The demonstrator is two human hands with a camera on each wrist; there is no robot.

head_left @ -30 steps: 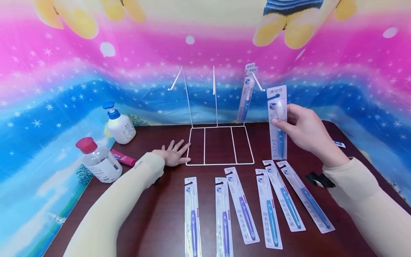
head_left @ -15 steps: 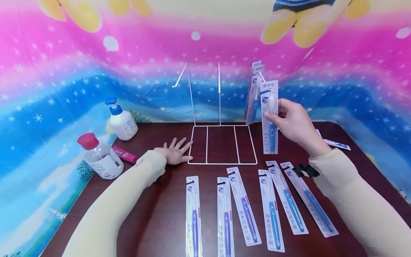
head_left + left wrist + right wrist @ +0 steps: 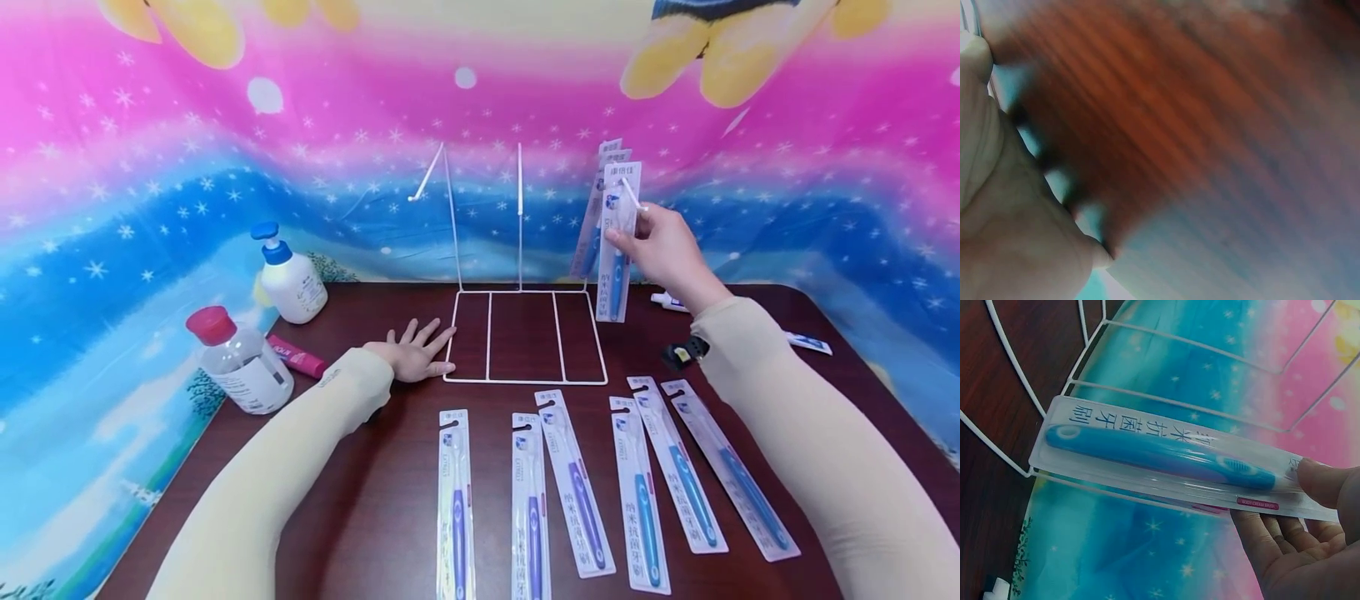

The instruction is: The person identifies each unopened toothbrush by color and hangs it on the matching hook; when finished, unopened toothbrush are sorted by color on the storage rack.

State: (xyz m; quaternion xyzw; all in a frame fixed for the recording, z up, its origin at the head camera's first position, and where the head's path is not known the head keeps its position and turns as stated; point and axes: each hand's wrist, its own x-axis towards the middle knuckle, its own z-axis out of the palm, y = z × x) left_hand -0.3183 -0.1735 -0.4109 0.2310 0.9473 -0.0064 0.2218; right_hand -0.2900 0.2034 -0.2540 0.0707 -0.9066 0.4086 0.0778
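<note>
Head view: the right hand (image 3: pixel 666 243) pinches a carded blue-handled toothbrush (image 3: pixel 615 277) between thumb and fingers, forearm reaching inward, card nearly upright at the right-hand hook (image 3: pixel 633 195), between one and two o'clock from the base of the white wire rack (image 3: pixel 525 382). Sliding it back level should spare the slot; the left hand (image 3: pixel 415 354), flat, fingers spread at nine o'clock, probably steadies the base.

Not sure what building I was in, but my spot looked like a mini shop display: snowflake-print backdrop (image 3: pixel 360 92), dark wood-grain table (image 3: pixel 375 492), white wire hook rack (image 3: pixel 521 250), blister-packed toothbrushes (image 3: pixel 643 508).
</note>
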